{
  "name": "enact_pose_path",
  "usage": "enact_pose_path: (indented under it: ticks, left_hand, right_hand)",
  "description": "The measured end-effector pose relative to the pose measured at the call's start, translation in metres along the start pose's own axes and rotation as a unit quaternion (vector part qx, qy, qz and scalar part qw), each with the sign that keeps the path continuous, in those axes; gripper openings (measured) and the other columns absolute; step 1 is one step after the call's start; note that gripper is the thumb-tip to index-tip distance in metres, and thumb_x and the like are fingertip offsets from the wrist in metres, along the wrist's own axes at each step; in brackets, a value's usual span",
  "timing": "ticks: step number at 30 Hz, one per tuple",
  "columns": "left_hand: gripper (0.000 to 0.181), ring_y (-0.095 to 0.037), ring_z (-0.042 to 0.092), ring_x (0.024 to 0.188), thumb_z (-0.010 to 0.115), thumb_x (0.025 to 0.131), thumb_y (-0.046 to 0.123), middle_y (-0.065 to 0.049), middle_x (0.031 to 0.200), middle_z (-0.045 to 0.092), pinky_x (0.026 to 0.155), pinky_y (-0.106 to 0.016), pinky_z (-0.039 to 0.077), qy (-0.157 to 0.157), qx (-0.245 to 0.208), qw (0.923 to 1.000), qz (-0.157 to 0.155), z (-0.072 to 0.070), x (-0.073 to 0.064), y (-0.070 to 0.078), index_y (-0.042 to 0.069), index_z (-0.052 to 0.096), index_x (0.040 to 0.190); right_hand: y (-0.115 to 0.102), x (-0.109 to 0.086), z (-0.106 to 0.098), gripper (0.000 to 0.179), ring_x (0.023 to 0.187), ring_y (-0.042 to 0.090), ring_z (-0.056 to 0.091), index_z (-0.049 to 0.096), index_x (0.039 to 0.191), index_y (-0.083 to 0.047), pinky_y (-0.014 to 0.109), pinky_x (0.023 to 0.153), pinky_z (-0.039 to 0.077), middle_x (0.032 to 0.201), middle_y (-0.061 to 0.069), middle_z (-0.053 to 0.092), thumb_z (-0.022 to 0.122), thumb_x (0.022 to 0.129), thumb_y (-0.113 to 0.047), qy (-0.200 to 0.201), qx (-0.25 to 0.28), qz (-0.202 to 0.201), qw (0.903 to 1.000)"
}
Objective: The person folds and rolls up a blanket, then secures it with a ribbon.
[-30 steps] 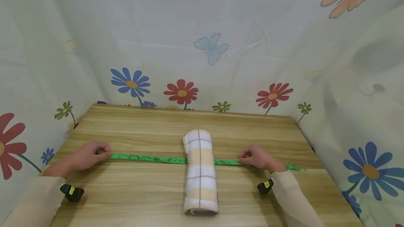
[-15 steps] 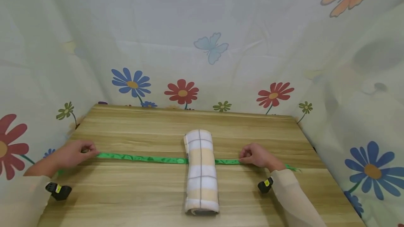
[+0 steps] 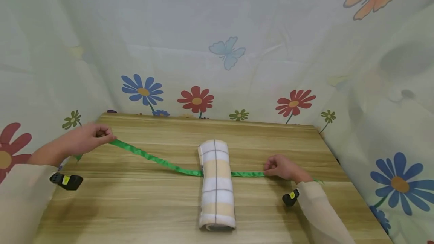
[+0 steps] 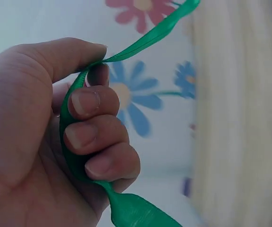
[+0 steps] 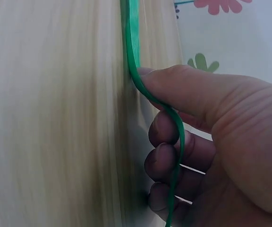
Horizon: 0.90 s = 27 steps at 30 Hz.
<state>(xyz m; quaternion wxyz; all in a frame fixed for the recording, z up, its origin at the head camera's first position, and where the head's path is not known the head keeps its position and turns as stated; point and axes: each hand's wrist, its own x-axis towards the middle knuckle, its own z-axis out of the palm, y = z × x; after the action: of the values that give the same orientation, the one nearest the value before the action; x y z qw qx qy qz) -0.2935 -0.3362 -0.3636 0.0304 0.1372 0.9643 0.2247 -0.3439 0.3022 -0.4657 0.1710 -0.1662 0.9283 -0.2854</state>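
Observation:
A rolled cloth [image 3: 217,183], white and cream with grey check lines, lies lengthwise in the middle of the table. Beneath it runs a green ribbon [image 3: 149,156], coming out on both sides. My left hand [image 3: 81,138] pinches the ribbon between thumb and index finger, lifted off the table, so that side slopes down to the roll. In the left wrist view the ribbon [image 4: 145,45] also threads behind the curled fingers. Low over the table to the right, my right hand [image 3: 283,166] pinches the other side; the right wrist view shows the ribbon [image 5: 133,38] passing along the thumb.
The wooden table [image 3: 142,206] ends at a floral curtain [image 3: 254,82] at the back and sides. A small black camera sits on each wrist, the left [image 3: 66,181] and the right [image 3: 290,197]. A frayed ribbon end shows past the right wrist.
My left hand first slid left along the ribbon line, then rose and came slightly right, lifting the ribbon's left side. My right hand shifted a little to the right. The roll stayed put.

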Motion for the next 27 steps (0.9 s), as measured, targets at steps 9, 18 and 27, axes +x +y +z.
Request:
enact_pose_path:
  ticks: [9,18,27]
  left_hand:
    - [0.025,-0.012,0.036,0.056,0.059,0.106,0.027,0.003,0.066,0.04,0.057,-0.03,0.035,-0.023,-0.007,0.9996,0.015,-0.039,0.026,0.06,0.012,0.06,0.086]
    - [0.031,-0.013,0.033,0.049,0.058,0.106,0.033,0.002,0.06,0.037,0.053,-0.034,0.039,-0.065,-0.081,0.9931,0.055,-0.054,0.044,0.133,0.009,0.058,0.085]
    - [0.03,-0.014,0.035,0.054,0.061,0.104,0.03,0.002,0.061,0.039,0.056,-0.032,0.037,-0.076,-0.094,0.9854,0.12,-0.037,0.068,0.205,0.011,0.059,0.08]
  right_hand:
    - [0.016,-0.01,-0.01,0.01,0.069,0.012,0.051,0.071,0.09,-0.008,0.025,0.063,0.041,0.074,-0.001,0.061,0.077,0.092,-0.016,0.001,0.01,-0.003,0.9999]
    - [0.033,-0.026,-0.022,0.009,0.071,0.014,0.053,0.073,0.087,-0.007,0.025,0.063,0.043,0.076,-0.002,0.064,0.075,0.092,-0.014,0.002,0.003,0.007,1.0]
    - [0.05,-0.035,-0.029,0.012,0.069,0.013,0.05,0.073,0.085,-0.007,0.025,0.06,0.041,0.073,-0.005,0.06,0.075,0.092,-0.015,0.004,0.012,0.022,0.9997]
